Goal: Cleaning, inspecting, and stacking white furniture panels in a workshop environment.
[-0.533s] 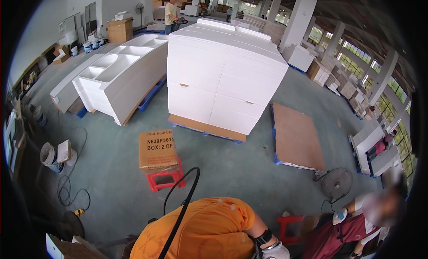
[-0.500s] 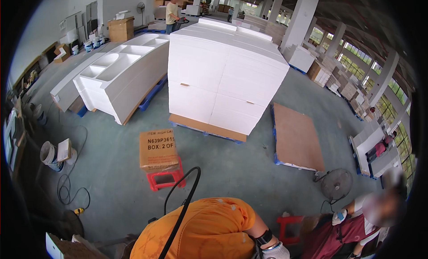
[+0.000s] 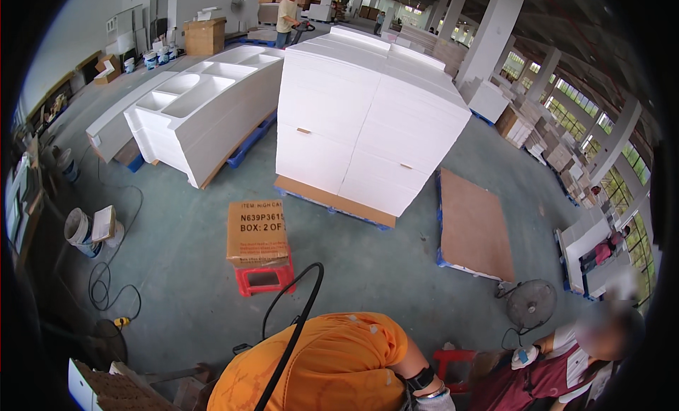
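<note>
At the bottom edge, my right hand point(image 3: 436, 400) wears a pale grey glove. Its fingers are cut off by the frame, so any grip stays hidden. A dark watch point(image 3: 420, 378) sits on that wrist, below the sleeve of an orange shirt point(image 3: 304, 361) that fills the lower middle. My left hand is out of view. A black cable point(image 3: 305, 305) loops up over the shirt. Closest to my hand stands a red stool point(image 3: 453, 361). Beside it is a co-worker in a maroon apron point(image 3: 520, 383), one gloved hand point(image 3: 524, 356) at the front.
A cardboard box point(image 3: 257, 233) rests on a red stool point(image 3: 263, 278). Behind it stands a tall white stack point(image 3: 353, 121) on a blue pallet; white moulded pieces point(image 3: 205, 121) are left of it. Right are a brown-topped pallet point(image 3: 474, 223) and a fan point(image 3: 530, 303). Buckets point(image 3: 81, 230) and cord point(image 3: 106, 291) lie left.
The view has tilted slightly: things on the left sit higher and the stool and co-worker at lower right sit lower. The orange shirt and my gloved hand keep nearly the same place.
</note>
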`<state>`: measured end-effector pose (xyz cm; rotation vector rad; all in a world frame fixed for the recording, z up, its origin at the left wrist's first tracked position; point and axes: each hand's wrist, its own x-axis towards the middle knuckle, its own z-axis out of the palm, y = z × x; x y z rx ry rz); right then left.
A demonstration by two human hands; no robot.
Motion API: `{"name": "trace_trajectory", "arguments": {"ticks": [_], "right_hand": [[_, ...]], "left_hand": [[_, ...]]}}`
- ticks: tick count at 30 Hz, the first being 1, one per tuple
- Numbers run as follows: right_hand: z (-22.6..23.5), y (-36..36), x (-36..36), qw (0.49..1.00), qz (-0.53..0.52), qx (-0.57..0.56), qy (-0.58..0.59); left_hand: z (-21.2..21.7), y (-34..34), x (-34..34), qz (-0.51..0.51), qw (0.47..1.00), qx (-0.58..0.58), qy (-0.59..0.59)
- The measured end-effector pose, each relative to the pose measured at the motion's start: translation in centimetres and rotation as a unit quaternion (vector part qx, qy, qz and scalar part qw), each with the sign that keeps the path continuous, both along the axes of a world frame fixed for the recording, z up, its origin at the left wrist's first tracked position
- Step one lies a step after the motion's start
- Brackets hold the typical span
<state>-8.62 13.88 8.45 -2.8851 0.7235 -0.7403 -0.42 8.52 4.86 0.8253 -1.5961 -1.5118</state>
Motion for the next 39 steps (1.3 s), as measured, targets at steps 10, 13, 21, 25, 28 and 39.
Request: {"name": "trace_trajectory", "arguments": {"ticks": [10,13,21,25,28,39], "right_hand": [[-6.0,-4.8,-8.9,0.963,-0.240,0.124,-0.013],[-10.1,-5.4,-15.8,0.916,-0.359,0.175,-0.036],[-11.4,9.0,-30.0,0.696,-0.642,0.156,-0.280],[-7.4,8.2,-28.2,0.656,-0.639,0.030,-0.401],[-4.1,3.5,-22.5,0.740,-0.598,0.022,-0.305],[4.0,-2.4,-5.2,0.876,-0.427,-0.017,-0.222]], "left_hand": [[1.1,-1.5,-0.4,-0.055,0.997,-0.053,-0.018],[2.1,-1.8,-0.4,-0.085,0.992,-0.093,-0.032],[4.0,-2.9,0.4,-0.218,0.961,-0.150,-0.083],[5.2,-5.2,0.6,-0.303,0.939,-0.129,-0.100],[6.2,-6.4,-0.5,-0.321,0.931,-0.142,-0.102],[4.4,-7.4,0.8,-0.177,0.826,-0.473,-0.249]]}}
